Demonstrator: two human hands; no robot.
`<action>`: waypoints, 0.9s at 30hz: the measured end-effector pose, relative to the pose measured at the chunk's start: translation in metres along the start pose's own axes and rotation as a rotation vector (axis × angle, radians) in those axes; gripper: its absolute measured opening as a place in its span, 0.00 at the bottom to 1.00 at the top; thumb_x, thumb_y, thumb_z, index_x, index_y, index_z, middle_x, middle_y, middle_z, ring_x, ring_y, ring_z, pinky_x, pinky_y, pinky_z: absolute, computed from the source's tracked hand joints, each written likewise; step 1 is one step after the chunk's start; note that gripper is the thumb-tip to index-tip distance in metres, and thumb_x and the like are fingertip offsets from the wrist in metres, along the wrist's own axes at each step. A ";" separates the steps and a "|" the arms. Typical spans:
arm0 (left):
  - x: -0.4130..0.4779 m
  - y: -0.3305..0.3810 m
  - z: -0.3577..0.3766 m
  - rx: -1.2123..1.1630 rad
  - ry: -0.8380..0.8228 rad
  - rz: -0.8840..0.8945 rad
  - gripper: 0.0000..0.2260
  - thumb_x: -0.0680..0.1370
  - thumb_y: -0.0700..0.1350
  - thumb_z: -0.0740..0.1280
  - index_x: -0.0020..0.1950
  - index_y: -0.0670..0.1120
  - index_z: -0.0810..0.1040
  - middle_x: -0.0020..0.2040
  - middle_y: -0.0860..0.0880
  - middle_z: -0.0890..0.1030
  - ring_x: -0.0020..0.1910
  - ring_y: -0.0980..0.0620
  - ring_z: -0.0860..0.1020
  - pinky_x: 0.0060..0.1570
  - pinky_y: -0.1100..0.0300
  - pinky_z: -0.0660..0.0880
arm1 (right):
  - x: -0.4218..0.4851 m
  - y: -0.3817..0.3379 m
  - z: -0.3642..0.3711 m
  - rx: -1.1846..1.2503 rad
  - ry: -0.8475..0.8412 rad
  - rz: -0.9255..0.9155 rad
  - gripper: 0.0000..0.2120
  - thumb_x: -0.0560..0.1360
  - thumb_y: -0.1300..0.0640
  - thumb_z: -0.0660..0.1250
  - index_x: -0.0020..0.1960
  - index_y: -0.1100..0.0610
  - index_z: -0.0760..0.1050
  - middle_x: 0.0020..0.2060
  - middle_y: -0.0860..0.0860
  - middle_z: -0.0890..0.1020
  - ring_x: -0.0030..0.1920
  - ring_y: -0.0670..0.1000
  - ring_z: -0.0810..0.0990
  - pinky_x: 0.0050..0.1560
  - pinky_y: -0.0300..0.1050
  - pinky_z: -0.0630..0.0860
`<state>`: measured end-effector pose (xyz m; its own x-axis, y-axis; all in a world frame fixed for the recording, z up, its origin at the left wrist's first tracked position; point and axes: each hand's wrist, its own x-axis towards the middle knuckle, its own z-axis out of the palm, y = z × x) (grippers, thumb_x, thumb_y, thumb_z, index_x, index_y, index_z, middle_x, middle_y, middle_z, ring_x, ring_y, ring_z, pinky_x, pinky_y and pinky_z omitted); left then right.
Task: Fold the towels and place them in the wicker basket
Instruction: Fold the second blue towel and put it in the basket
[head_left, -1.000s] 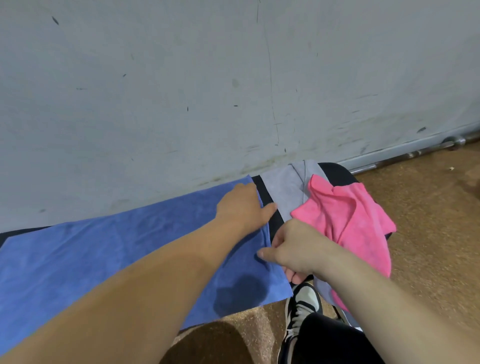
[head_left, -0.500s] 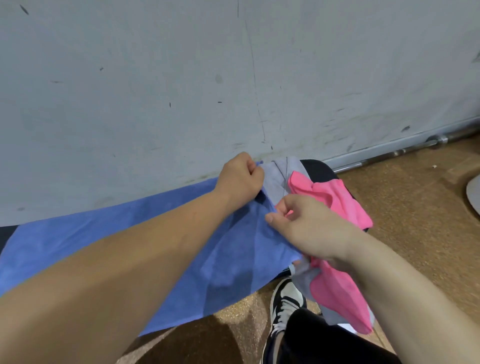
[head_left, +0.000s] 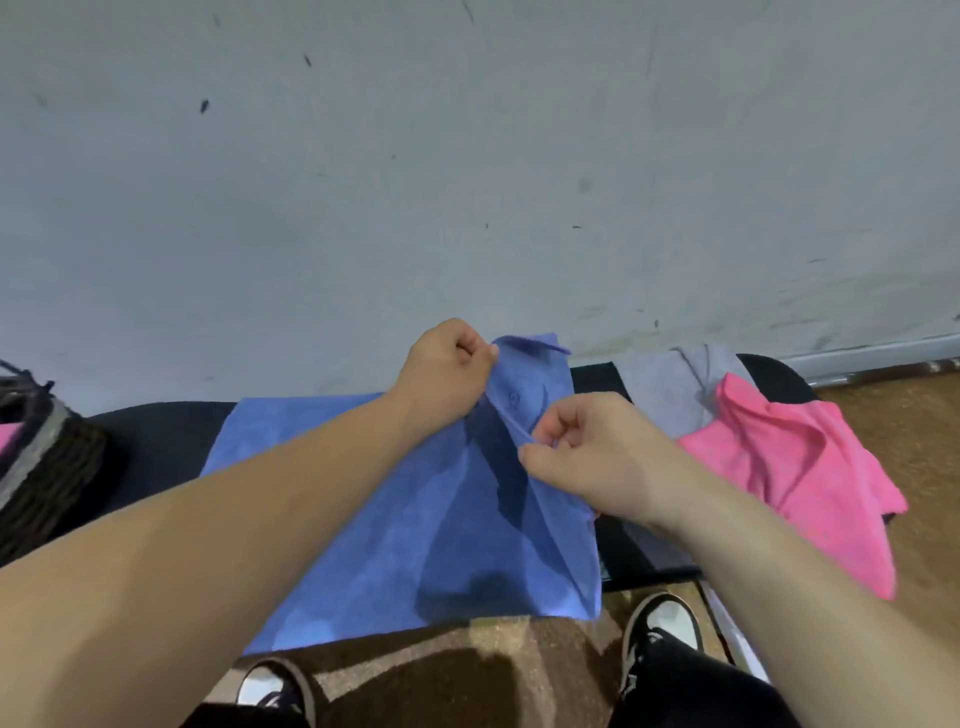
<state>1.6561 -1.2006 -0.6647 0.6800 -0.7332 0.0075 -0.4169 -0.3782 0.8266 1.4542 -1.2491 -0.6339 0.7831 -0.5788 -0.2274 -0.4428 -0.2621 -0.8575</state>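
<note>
A blue towel (head_left: 363, 519) lies spread on a black bench (head_left: 161, 441) against the wall. My left hand (head_left: 447, 371) pinches its far right corner and my right hand (head_left: 587, 447) pinches its near right edge; both hold that end lifted off the bench. A grey towel (head_left: 660, 384) and a crumpled pink towel (head_left: 795, 467) lie at the bench's right end. The dark wicker basket (head_left: 47, 467) stands at the left edge of view, with a bit of pink cloth showing inside.
A scuffed grey wall (head_left: 467, 182) rises right behind the bench. Brown carpet (head_left: 914, 441) covers the floor on the right and in front. My two shoes (head_left: 660, 629) stand just below the bench's front edge.
Both hands closed on the blue towel's right end and lifted it leftward, off the grey towel. The view swung left, bringing the basket into sight.
</note>
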 end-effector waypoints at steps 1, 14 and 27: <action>-0.004 -0.008 -0.017 -0.010 0.024 -0.027 0.08 0.81 0.45 0.68 0.47 0.40 0.76 0.28 0.50 0.75 0.26 0.50 0.76 0.31 0.54 0.79 | 0.004 -0.010 0.013 -0.033 -0.040 -0.031 0.06 0.74 0.57 0.71 0.40 0.57 0.77 0.24 0.50 0.75 0.24 0.50 0.72 0.27 0.42 0.73; -0.044 -0.149 -0.162 0.052 0.251 -0.243 0.07 0.81 0.48 0.67 0.44 0.48 0.76 0.27 0.53 0.74 0.26 0.55 0.71 0.32 0.59 0.70 | 0.053 -0.091 0.184 -0.192 -0.311 -0.111 0.07 0.77 0.53 0.67 0.46 0.56 0.76 0.22 0.49 0.77 0.22 0.49 0.76 0.28 0.40 0.72; -0.050 -0.195 -0.224 0.027 0.245 -0.308 0.04 0.80 0.46 0.69 0.46 0.47 0.80 0.33 0.48 0.83 0.28 0.49 0.83 0.30 0.58 0.75 | 0.054 -0.115 0.248 0.232 -0.427 -0.013 0.07 0.82 0.55 0.65 0.57 0.54 0.80 0.31 0.54 0.82 0.27 0.52 0.74 0.35 0.47 0.73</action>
<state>1.8389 -0.9631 -0.7003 0.8981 -0.4279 -0.1017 -0.1845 -0.5764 0.7960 1.6557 -1.0580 -0.6618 0.9186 -0.1954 -0.3436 -0.3609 -0.0602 -0.9307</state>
